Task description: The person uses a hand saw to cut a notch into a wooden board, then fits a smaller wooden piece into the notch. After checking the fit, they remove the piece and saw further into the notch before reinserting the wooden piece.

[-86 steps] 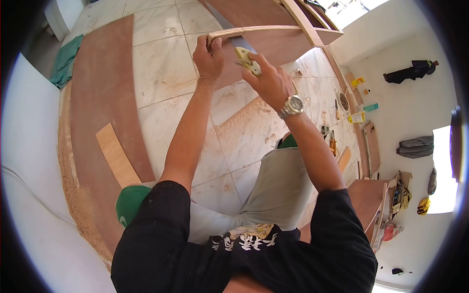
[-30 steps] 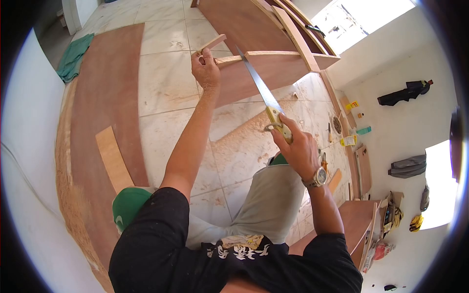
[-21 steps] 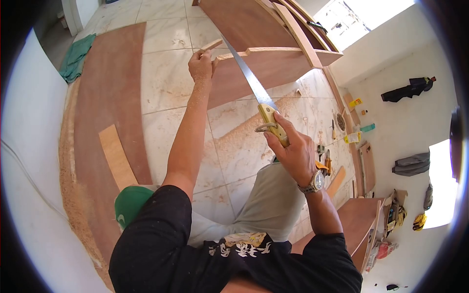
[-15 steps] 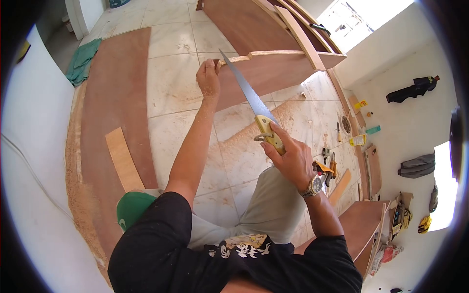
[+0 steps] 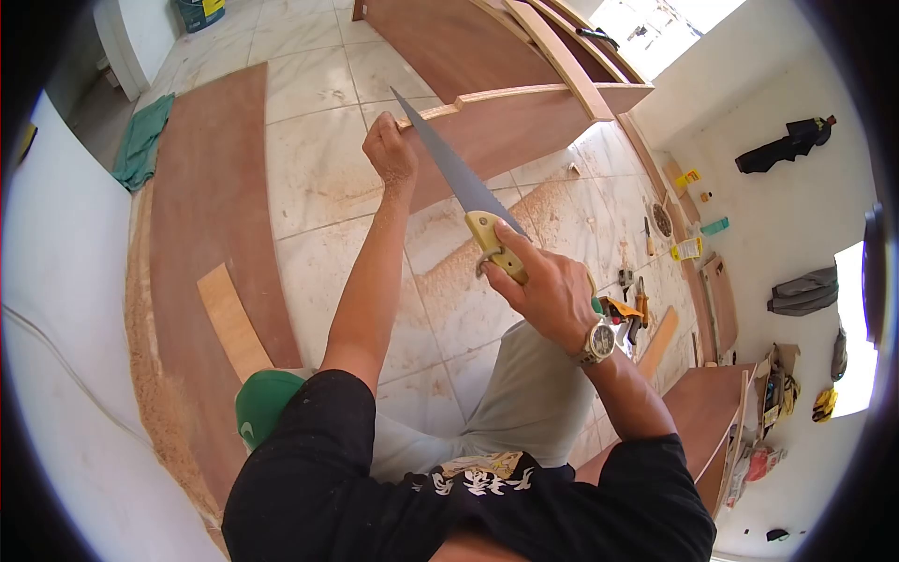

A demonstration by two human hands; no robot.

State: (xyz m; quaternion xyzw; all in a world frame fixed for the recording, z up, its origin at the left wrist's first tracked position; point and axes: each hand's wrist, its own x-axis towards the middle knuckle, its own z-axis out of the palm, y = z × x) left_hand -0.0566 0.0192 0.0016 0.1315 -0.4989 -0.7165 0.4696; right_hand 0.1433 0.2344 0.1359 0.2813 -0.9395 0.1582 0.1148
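Note:
My right hand (image 5: 548,290) is wrapped round the yellow handle of a hand saw (image 5: 449,173). The saw's blade points up and to the left, and its tip lies close to the near end of a reddish wooden board (image 5: 506,140). That board stands on edge and has a stepped cut along its top. My left hand (image 5: 390,152) grips the left end of the board, fingers closed over it. Whether the blade touches the wood I cannot tell.
Sawdust lies on the tiled floor (image 5: 323,140). A long panel (image 5: 211,187) with a light wood strip (image 5: 234,323) is at left. Tools (image 5: 641,300) lie to the right. Wooden frames (image 5: 552,56) stand behind; a bucket (image 5: 199,13) is at upper left.
The saw and my right hand have shifted slightly left in view. My left hand still holds the board's end. The whole view has moved a little.

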